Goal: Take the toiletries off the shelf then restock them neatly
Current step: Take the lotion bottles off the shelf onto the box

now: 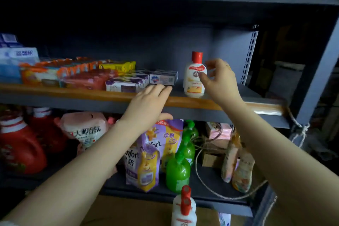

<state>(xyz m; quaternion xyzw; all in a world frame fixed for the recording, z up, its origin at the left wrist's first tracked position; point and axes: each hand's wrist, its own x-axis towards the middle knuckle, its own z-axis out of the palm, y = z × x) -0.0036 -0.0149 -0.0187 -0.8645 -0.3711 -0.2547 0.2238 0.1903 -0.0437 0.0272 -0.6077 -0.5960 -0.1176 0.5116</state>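
The white bottle (pixel 195 79) with a red cap stands upright on the middle shelf (pixel 183 100), near its front edge and right of the soap boxes (pixel 145 80). The right hand (pixel 221 80) is beside the bottle on its right; the thumb touches the label, the other fingers (pixel 213 63) are loosely curled just beside the bottle's shoulder, and a closed grip is not visible. The left hand (pixel 146 105) lies flat over the shelf's front edge, fingers released and extended, tips touching the nearest soap box. Left of the boxes lie orange and yellow soap packs (pixel 73 71) in rows. On the lower shelf stand red jugs (pixel 20 145), purple refill pouches (pixel 146 156) and green pump bottles (pixel 178 169). Two more red-capped bottles (pixel 184 209) stand at the bottom edge of the view.
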